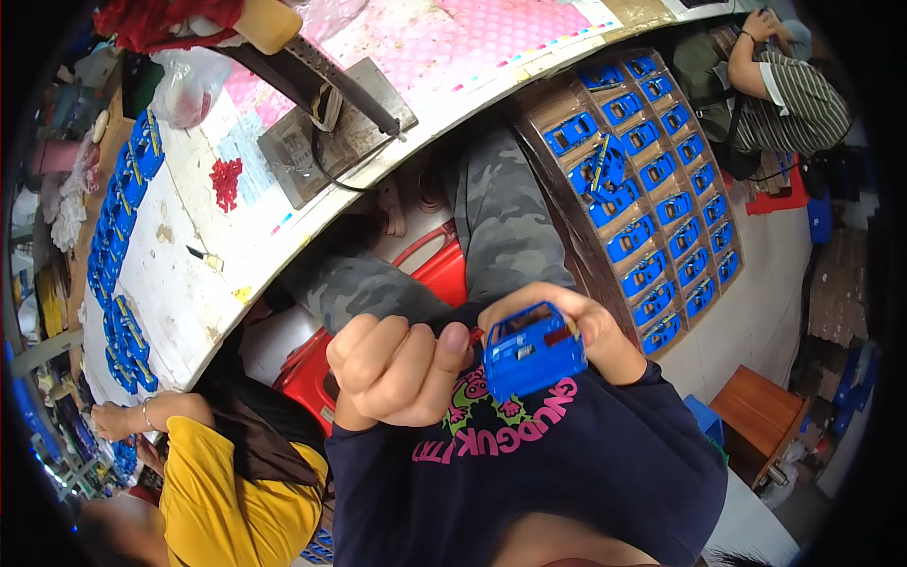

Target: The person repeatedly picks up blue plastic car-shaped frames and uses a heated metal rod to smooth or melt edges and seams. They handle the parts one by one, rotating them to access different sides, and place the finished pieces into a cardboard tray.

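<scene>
My right hand grips a blue plastic toy car body in front of my chest, fingers curled round its edge. Close on its left, my left hand is closed, with thumb and fingertips pinched at a small red piece beside the car's edge. Most of that red piece is hidden by the fingers. More small red pieces lie in a pile on the white table.
A metal plate with a lever tool sits on the table. To my right, a brown board carries rows of blue car bodies. More blue bodies line the table's left edge. Co-workers in yellow and stripes are nearby.
</scene>
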{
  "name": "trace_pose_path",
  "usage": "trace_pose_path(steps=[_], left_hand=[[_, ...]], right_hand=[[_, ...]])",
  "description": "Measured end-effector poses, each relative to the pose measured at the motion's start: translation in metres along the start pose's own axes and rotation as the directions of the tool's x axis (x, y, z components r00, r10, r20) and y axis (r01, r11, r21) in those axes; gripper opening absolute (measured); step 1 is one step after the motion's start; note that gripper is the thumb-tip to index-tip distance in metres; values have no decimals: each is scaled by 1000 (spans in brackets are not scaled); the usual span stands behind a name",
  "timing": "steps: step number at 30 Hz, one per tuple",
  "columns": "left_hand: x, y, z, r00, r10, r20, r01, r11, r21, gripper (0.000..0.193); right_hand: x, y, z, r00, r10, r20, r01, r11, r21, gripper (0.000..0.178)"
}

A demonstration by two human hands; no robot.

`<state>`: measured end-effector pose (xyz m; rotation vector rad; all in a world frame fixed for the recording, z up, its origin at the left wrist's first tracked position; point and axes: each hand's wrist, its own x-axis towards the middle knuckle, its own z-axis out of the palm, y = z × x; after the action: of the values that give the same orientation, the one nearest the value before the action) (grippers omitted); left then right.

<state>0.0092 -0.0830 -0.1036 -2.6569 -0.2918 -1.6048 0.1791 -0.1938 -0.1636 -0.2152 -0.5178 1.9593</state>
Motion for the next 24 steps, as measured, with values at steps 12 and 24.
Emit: trace_pose_path(steps=[12, 24], left_hand=[[0, -6, 13, 834, 304, -460, -229, 950, 213, 10], [11, -18, -27, 882, 469, -50, -469, 883, 13, 7]], right_hand=[[12, -2, 3, 984, 144, 104, -133, 985, -108, 77], [17, -7, 3, 961, 166, 221, -143, 983, -116, 75]])
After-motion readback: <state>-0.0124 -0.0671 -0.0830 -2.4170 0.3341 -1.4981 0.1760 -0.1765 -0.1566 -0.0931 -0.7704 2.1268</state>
